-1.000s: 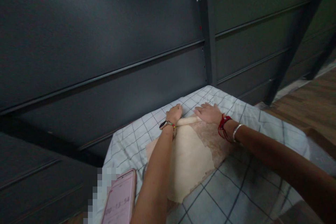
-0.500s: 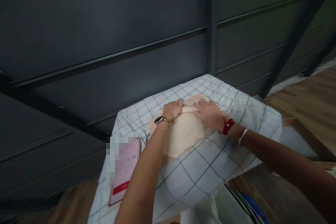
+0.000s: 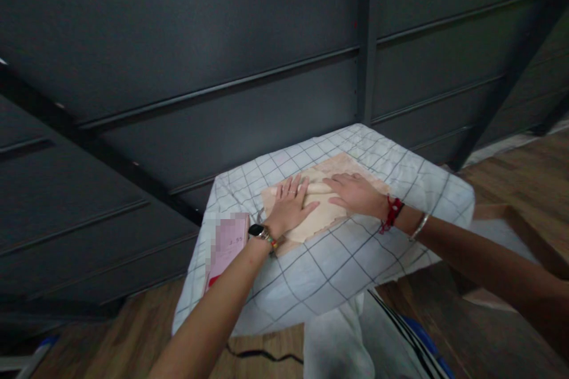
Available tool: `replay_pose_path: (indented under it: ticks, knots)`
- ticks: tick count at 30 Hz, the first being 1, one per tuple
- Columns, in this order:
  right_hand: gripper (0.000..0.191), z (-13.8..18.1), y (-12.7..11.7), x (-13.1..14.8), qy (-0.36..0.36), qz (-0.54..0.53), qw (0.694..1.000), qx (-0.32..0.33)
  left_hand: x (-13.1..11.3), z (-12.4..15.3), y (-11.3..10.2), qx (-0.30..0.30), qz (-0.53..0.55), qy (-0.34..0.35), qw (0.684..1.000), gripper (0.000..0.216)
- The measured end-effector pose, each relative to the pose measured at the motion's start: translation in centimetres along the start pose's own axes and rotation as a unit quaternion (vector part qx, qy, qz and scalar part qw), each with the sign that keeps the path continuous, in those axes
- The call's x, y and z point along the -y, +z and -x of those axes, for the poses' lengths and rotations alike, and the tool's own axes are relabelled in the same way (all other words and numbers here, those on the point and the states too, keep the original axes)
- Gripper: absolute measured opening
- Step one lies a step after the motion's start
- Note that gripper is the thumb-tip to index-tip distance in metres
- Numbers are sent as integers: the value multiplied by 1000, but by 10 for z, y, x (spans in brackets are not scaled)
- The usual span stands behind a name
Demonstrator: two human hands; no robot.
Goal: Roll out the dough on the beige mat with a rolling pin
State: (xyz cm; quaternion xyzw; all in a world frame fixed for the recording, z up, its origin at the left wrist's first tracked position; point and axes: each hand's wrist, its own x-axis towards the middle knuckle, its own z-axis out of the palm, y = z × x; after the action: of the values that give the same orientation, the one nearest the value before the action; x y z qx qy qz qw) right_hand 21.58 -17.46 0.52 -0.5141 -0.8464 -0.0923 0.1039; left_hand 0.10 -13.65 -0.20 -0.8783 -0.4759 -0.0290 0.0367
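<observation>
A cream piece of fabric (image 3: 317, 222) lies on a larger peach sheet (image 3: 341, 161) on the table; a raised fold crosses the cream fabric under my fingers. My left hand (image 3: 290, 208) rests flat on its left part, fingers spread and thumb pointing right. On the right, my right hand (image 3: 358, 194) lies with fingers stretched over the fold and the sheet. Neither hand grips anything. A watch and beaded bracelet circle my left wrist; a red band and a silver bangle are on my right arm.
A white checked cloth (image 3: 338, 275) covers the small table. A phone (image 3: 229, 249) lies at its left, partly behind my left arm. Close to it is a small metallic thing (image 3: 260, 215), mostly hidden. Dark wall panels (image 3: 249, 124) stand behind; a box (image 3: 502, 231) is at lower right.
My left hand has moved from the fold toward me and flattened, fingers spreading over the cream fabric. My right hand's fingers have stretched out flatter. The view has shifted slightly.
</observation>
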Motion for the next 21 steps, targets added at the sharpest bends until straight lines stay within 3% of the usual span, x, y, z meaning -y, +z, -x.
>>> replay_pose_path:
  ticks: [5,9,14,21]
  knots:
    - [52,-21,10,-4,-55,5,998,-12,0,6,-3,16,-11,5,1000,68]
    - [55,-28,13,-6,-58,2,998,-13,-3,18,-7,16,-4,-5,1000,58]
    - [56,-26,15,-4,-39,0,999,-16,-1,44,-14,91,35,54,994,54]
    - [58,-27,16,-8,-49,-14,999,1,-3,54,-15,141,78,38,986,56]
